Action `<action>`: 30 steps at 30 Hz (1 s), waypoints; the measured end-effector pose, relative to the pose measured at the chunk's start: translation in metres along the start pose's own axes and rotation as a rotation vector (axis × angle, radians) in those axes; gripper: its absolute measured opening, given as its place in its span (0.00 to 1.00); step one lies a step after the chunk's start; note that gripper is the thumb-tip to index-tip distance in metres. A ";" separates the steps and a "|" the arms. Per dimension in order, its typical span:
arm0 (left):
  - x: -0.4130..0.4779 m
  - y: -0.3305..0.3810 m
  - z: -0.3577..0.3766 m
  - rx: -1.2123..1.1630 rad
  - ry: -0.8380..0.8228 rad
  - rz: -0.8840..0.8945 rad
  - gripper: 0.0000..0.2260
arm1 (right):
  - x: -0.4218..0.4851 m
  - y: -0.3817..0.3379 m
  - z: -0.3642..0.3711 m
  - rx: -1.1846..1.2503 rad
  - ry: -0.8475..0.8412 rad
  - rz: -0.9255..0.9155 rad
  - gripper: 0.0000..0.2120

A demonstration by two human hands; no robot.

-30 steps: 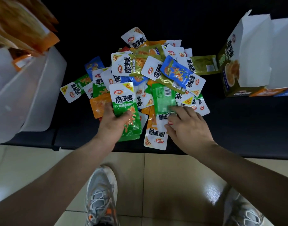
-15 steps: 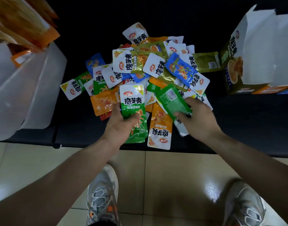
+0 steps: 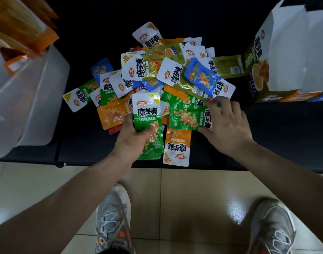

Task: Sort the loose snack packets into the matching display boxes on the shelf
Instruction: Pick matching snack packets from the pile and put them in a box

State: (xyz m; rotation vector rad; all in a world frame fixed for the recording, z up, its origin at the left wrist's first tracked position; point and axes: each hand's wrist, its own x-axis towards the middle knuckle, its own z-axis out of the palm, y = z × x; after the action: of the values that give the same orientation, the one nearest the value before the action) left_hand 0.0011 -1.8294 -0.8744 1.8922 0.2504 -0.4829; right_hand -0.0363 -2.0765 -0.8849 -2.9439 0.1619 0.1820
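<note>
I see glossy, crinkled plastic film on the snack packets (image 3: 175, 77), the green stack (image 3: 148, 123) and the sideways green packet (image 3: 188, 117) alike. The display box (image 3: 285, 52) looks like matt cardboard, and the bin (image 3: 38, 99) like frosted plastic. The shelf (image 3: 285, 129) is dull black; the floor tiles (image 3: 202, 198) shine.

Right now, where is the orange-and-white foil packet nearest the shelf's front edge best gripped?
Pinch the orange-and-white packet by its white end, from the near side: that end lies bare at the shelf edge, the far end tucked under a green foil packet.
</note>
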 end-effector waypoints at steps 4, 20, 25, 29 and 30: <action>-0.001 0.003 -0.003 -0.020 -0.027 0.012 0.17 | 0.006 0.004 -0.012 0.106 -0.036 0.017 0.31; -0.013 0.018 0.019 -0.094 -0.278 0.043 0.14 | 0.007 -0.022 -0.064 0.795 -0.272 -0.026 0.17; -0.030 0.027 0.034 -0.097 -0.361 0.007 0.10 | -0.004 -0.035 -0.051 0.880 0.022 0.202 0.25; -0.035 0.038 0.044 -0.080 -0.347 0.042 0.15 | -0.028 -0.038 -0.047 0.982 0.108 0.435 0.29; -0.035 0.043 0.047 -0.095 -0.326 0.035 0.15 | -0.033 -0.037 -0.049 1.021 0.055 0.453 0.25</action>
State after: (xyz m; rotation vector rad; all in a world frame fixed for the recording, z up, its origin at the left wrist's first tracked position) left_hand -0.0232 -1.8866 -0.8371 1.6927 0.0240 -0.7319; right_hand -0.0588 -2.0463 -0.8260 -1.8631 0.6921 0.0475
